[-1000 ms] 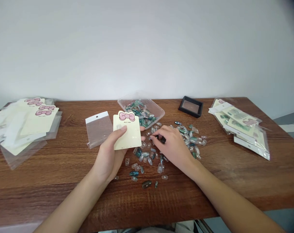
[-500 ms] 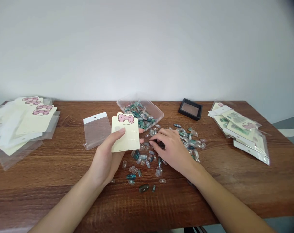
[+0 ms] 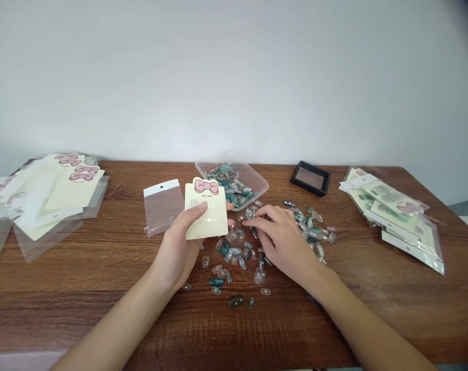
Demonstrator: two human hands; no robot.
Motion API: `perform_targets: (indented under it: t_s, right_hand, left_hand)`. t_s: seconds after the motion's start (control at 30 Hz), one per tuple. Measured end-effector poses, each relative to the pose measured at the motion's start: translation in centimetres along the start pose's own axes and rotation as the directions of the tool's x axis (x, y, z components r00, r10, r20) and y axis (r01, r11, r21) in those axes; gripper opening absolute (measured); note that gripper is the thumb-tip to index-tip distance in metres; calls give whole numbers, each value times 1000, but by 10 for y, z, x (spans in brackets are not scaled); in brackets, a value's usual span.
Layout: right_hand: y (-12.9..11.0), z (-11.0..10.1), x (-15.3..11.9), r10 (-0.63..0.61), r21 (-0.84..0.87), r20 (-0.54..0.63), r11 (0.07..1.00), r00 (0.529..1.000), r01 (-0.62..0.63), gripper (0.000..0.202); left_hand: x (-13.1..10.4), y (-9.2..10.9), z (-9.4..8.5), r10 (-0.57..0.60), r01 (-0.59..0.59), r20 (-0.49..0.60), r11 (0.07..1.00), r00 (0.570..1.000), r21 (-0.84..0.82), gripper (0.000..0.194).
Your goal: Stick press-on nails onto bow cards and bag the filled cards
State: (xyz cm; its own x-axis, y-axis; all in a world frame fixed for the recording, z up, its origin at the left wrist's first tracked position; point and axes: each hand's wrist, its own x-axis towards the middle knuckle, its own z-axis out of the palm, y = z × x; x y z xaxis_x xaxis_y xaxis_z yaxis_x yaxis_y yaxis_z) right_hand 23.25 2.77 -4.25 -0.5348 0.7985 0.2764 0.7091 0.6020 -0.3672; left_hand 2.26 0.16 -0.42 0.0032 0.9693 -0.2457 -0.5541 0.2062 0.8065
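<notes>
My left hand (image 3: pixel 179 242) grips a cream backing card (image 3: pixel 207 214) with a pink bow at its top, thumb on the front and fingers behind. A faint clear piece shows near the card's upper left. Over the scattered press-on nails (image 3: pixel 239 257) is my right hand (image 3: pixel 282 239), its fingers apart and index stretched toward the card; I see nothing held in it. The nails are clear, silvery and teal, some with small white shapes. Behind the card, a clear plastic tray (image 3: pixel 261 185) holds more nails, partly hidden.
An empty clear bag (image 3: pixel 165 208) with a white header lies left of the card. Bow cards (image 3: pixel 73 196) and clear sleeves are heaped at the far left. At the right are packed bags (image 3: pixel 396 211) of nails and a small black frame (image 3: pixel 310 179).
My right hand's thumb and index, close together before, are now apart, with the index extended. My left hand keeps the card. The whole view has shifted slightly, so things appear farther right.
</notes>
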Motion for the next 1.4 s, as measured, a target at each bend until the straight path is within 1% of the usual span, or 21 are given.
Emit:
perform_targets:
  t_s: [0.1,0.17,0.33,0.47,0.57,0.7,0.87,1.0,1.07,1.13,1.23,1.27,1.4]
  right_hand:
    - [-2,5,1,-17,-13,0,1000,1000,17,19]
    - [-4,8,1,-34,-35,12,999,999,34,15]
    - [-7,9,1,-56,-78,39,995,998,59,16]
    - [-5,8,0,-38,-89,17,995,999,40,12]
    - [-4,6,-1,-17,-105,3,994,1000,17,12]
    - [0,2,-1,-20,-117,-22,993,1000,17,14]
    - [2,1,0,11,-104,-35,994,999,-15,9]
    - [0,0,0,40,-78,-26,996,999,-42,14]
    - [0,-3,1,43,-53,-19,998,999,-44,13]
    - [1,-8,1,26,-26,-2,999,1000,-27,7]
    - [5,-14,1,-34,-23,45,999,998,35,21]
    - [7,-15,1,-53,-33,56,998,997,55,22]
    - [12,-15,0,-88,-69,68,993,994,93,18]
  left_hand:
    - [0,0,1,-8,8,-4,1000,1000,3,26]
    - [0,0,1,-15,15,-5,1000,1000,5,26]
    - [0,0,2,-12,12,-6,1000,1000,-6,26]
    - [1,1,2,-19,19,-9,1000,1000,-5,26]
    - [1,1,3,-16,16,-12,1000,1000,-5,28]
    - [1,1,3,-13,12,-28,1000,1000,-6,33]
    - [1,1,1,-22,21,-28,1000,999,-16,36]
    - [1,1,2,-26,26,-32,1000,999,-12,37]
    - [1,1,2,-23,22,-36,1000,999,-12,36]
    - [1,1,1,-19,19,-33,1000,999,-9,36]
    - [-1,1,1,-22,22,-30,1000,999,-8,38]
    - [-1,2,1,-23,23,-28,1000,999,-8,38]
    - [-2,1,2,-24,24,-23,1000,999,-9,40]
